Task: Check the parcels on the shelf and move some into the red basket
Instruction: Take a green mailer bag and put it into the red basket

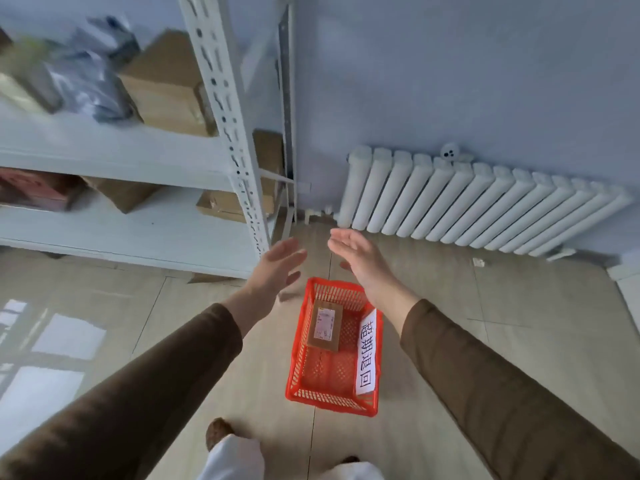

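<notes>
Both hands, the left hand [277,268] and right hand [360,261], are hanging spread and empty, palms facing each other, above the red basket [375,344] on the floor. One small parcel [325,327] is lying inside it; more parcels [166,84] are sitting on the white shelf [114,150] at left.

1 brown parcel [325,328] lies flat inside the red basket [300,355] on the floor.

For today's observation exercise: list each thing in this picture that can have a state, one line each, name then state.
Left hand: open, empty, raised above the floor.
Right hand: open, empty.
Red basket: upright on the floor, holding one parcel.
Small parcel: lying flat in the basket, label up.
Shelf: stocked with boxes and bags.
</notes>
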`<state>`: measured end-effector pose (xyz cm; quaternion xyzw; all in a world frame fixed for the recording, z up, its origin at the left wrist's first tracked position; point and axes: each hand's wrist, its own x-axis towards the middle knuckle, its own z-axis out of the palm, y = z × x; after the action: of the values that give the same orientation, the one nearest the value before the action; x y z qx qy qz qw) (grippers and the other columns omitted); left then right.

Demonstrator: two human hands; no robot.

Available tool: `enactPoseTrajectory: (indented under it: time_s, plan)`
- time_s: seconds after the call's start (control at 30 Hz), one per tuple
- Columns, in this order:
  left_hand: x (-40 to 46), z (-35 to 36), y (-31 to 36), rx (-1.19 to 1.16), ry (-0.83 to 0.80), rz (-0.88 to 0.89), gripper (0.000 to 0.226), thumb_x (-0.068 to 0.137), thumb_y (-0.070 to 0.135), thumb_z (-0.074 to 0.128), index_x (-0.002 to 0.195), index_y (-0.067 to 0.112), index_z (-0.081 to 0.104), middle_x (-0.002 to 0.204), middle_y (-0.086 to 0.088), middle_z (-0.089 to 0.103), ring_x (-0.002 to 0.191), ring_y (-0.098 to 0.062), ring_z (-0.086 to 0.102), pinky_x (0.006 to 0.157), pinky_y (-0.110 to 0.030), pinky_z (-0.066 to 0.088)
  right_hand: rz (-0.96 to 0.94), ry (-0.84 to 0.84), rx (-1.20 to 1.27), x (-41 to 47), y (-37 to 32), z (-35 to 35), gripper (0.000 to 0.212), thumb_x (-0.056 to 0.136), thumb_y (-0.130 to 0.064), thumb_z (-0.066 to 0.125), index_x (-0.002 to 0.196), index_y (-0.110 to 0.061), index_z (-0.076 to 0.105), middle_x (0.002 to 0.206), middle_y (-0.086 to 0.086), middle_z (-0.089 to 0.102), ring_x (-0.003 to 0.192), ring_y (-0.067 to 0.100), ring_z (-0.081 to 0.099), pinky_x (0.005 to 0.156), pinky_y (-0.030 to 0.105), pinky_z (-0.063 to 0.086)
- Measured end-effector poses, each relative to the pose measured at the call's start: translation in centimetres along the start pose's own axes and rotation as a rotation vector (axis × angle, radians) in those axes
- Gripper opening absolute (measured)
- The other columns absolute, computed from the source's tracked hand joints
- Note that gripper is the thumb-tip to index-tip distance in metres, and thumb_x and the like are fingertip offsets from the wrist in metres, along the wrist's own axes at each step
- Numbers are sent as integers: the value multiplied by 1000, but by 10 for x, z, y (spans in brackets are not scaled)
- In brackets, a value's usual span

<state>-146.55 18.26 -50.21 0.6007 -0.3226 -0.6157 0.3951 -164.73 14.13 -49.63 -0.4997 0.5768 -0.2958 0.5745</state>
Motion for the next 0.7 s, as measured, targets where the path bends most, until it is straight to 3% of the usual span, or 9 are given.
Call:
enactPoseTrajectory:
  time_s: [0.13,0.27,0.4,0.57,0.7]
  plan:
    - [-38,-52,90,-12,1,155,48,102,16,63,149,13,52,144,-5,60,128,-19,60,113,-38,47,-166,-52,-72,-24,-107,31,29,98,-33,67,126,-26,68,126,-11,69,122,8,61,106,28,46]
    - [-73,-122,164,12,-25,284,38,102,13,63,140,14,60,132,-2,68,125,-18,63,111,-38,48,-282,-56,-64,-45,-198,84,23,101,-26,65,123,-22,68,118,-11,70,113,4,63,103,26,48]
    - [-103,-201,227,107,-52,403,34,102,15,64,136,15,64,126,2,69,122,-14,64,110,-33,49,-387,-24,-67,-58,-268,152,23,99,-28,68,122,-25,69,121,-4,70,117,12,65,103,35,52]
    - [-122,-288,281,168,-75,508,27,101,13,65,128,17,67,115,3,69,108,-11,62,106,-29,46,-492,19,-42,-71,-329,227,30,100,-18,66,130,-16,63,126,4,69,107,8,65,96,28,53]
    - [-130,-334,312,217,-82,577,28,101,16,65,127,22,68,117,7,71,102,-7,63,100,-25,44,-533,24,-74,-73,-359,263,34,100,-17,66,134,-15,61,126,2,68,108,4,65,84,9,53]
